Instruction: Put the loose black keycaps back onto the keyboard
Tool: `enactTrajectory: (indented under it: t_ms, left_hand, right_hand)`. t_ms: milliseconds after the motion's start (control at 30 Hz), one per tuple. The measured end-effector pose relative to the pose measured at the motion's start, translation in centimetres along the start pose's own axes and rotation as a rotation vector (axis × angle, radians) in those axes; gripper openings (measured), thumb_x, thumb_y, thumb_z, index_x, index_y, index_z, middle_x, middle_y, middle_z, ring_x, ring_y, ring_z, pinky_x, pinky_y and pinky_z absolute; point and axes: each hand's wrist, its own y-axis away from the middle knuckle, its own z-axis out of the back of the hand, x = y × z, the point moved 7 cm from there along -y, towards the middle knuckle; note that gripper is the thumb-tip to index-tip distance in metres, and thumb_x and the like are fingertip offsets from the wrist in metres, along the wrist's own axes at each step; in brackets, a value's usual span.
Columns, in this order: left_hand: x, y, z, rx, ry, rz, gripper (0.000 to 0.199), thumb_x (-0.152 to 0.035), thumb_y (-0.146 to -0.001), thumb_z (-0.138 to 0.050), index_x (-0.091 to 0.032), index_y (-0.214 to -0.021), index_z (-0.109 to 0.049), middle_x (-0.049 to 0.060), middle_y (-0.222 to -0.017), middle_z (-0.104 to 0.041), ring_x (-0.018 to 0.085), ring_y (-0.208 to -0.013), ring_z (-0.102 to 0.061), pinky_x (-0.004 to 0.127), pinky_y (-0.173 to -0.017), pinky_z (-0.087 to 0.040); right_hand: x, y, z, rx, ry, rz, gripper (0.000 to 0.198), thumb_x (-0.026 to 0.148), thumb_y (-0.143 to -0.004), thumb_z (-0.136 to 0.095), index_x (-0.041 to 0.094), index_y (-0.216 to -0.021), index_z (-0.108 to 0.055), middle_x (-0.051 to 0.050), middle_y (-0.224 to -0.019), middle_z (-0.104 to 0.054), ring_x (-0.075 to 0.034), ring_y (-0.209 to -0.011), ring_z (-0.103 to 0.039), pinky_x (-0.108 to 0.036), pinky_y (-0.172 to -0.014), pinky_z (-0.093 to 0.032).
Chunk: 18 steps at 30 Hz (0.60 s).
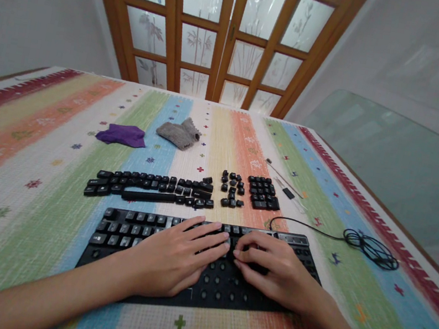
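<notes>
A black keyboard (pixel 220 284) lies in front of me, with keycaps on its upper left rows and bare key posts along the lower and right parts. My left hand (pixel 187 254) rests across its middle, fingers stretched out and palm down. Right beside those fingertips, my right hand (pixel 270 265) is curled in a pinch over the keyboard; whatever is between its fingers is hidden. Behind the keyboard, loose black keycaps are laid out in rows: a long left group with the spacebar (pixel 149 196), a small middle group (pixel 233 189) and a number-pad block (pixel 262 193).
A purple cloth (pixel 121 135) and a grey cloth (pixel 180 132) lie further back. To the right are a thin stick-like tool (pixel 285 176), a small black piece (pixel 288 193) and the coiled cable (pixel 371 250). A striped tablecloth (pixel 16 220) covers the table.
</notes>
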Motion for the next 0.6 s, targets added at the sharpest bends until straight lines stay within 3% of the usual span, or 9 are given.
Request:
enactTrajectory:
  t_ms: [200, 367, 600]
  left_hand:
    - [-0.04, 0.05, -0.03, 0.005, -0.004, -0.004, 0.045, -0.024, -0.101, -0.041, -0.012, -0.145, -0.044, 0.009, -0.152, -0.047, 0.027, -0.140, -0.043, 0.046, -0.119, -0.028]
    - [0.01, -0.07, 0.22, -0.020, 0.012, 0.009, 0.045, -0.022, -0.100, -0.042, -0.014, -0.144, -0.046, 0.009, -0.150, -0.050, 0.026, -0.139, -0.044, 0.045, -0.119, -0.028]
    - [0.02, -0.05, 0.06, -0.001, 0.001, -0.003, 0.046, -0.024, -0.100, -0.042, -0.012, -0.145, -0.044, 0.009, -0.151, -0.048, 0.027, -0.139, -0.044, 0.046, -0.119, -0.028]
  right_hand:
    - [0.42, -0.18, 0.87, -0.040, 0.015, 0.034, 0.014, 0.012, -0.093, -0.056, 0.016, -0.089, -0.069, -0.007, -0.089, -0.068, -0.014, -0.079, -0.064, -0.026, -0.071, -0.054]
    - [0.27, -0.32, 0.11, 0.020, -0.037, -0.006, 0.014, 0.013, -0.094, -0.057, 0.016, -0.088, -0.069, -0.008, -0.091, -0.068, -0.014, -0.079, -0.064, -0.027, -0.073, -0.054]
    - [0.58, -0.28, 0.18, 0.003, 0.019, 0.025, 0.015, 0.012, -0.094, -0.054, 0.016, -0.092, -0.069, -0.008, -0.091, -0.068, -0.015, -0.080, -0.064, -0.028, -0.071, -0.055]
